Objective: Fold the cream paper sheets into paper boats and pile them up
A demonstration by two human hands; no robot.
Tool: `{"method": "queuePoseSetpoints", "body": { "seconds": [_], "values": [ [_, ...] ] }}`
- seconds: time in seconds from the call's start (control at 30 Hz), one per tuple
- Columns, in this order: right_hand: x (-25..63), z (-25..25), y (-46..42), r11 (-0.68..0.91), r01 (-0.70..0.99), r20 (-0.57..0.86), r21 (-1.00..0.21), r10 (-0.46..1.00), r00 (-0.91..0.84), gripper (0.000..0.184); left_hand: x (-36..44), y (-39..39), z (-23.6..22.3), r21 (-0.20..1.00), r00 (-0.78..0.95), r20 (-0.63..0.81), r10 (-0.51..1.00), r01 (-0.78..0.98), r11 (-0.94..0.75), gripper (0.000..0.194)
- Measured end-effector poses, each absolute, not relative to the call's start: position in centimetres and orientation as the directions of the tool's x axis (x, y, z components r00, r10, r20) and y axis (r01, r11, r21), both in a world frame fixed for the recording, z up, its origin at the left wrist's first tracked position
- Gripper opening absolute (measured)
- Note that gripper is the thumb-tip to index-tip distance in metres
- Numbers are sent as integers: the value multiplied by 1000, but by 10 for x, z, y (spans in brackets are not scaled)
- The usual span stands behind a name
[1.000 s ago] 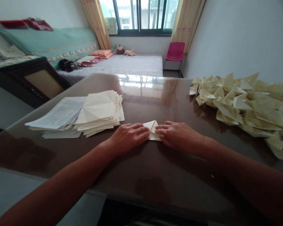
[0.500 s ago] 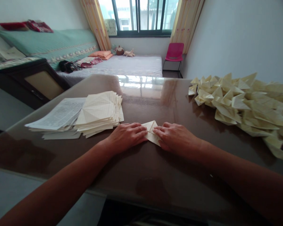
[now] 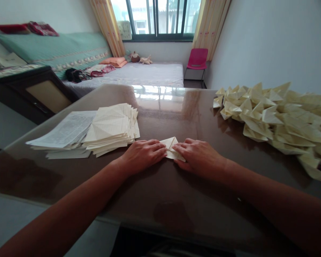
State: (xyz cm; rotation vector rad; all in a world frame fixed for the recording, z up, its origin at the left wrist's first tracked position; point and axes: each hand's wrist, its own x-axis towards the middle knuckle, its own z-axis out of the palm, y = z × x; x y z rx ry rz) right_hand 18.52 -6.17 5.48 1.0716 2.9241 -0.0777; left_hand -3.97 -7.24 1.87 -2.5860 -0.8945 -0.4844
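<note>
A small cream sheet of folded paper (image 3: pixel 171 144) lies on the brown table between my two hands, with a crease line running down its upper middle. My left hand (image 3: pixel 144 152) holds its left side, the fingers pressed together on the paper's edge. From the other side my right hand (image 3: pixel 199 154) grips the paper, fingertips on top and the thumb along the lower right edge. Part of the paper's right side is hidden under those fingers.
To the left lie a stack of creased cream sheets (image 3: pixel 109 125) and a pile of printed paper (image 3: pixel 66 130). Many folded paper pieces (image 3: pixel 273 117) are heaped at the right. Beyond the glossy table (image 3: pixel 160 114) stand a bed (image 3: pixel 155 74) and a pink chair (image 3: pixel 197 59).
The paper's lower right corner, which pointed down toward me, is now turned up, so its lower edge sits higher. My right thumb has shifted slightly left along that edge. My left hand stays put.
</note>
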Motion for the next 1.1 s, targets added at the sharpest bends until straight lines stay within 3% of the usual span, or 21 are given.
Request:
{"method": "queuePoseSetpoints", "body": {
  "seconds": [0.23,0.5,0.67,1.0,1.1],
  "values": [
    [189,55,-58,777,626,-48,-63,624,-780,35,-45,-72,22,-168,743,364,561,645,-745,24],
    [182,49,-63,760,649,-40,17,649,-760,29,-47,-72,22,-255,791,375,483,589,-767,23],
    [181,49,-65,753,658,-25,5,657,-753,34,-46,-73,21,-279,811,349,471,569,-773,20],
    [178,46,-67,715,699,-15,7,699,-715,40,-48,-73,15,-217,799,326,505,583,-783,21],
    [174,48,-67,709,704,-47,38,705,-708,33,-49,-73,14,-195,787,324,525,599,-777,22]
  ]
}}
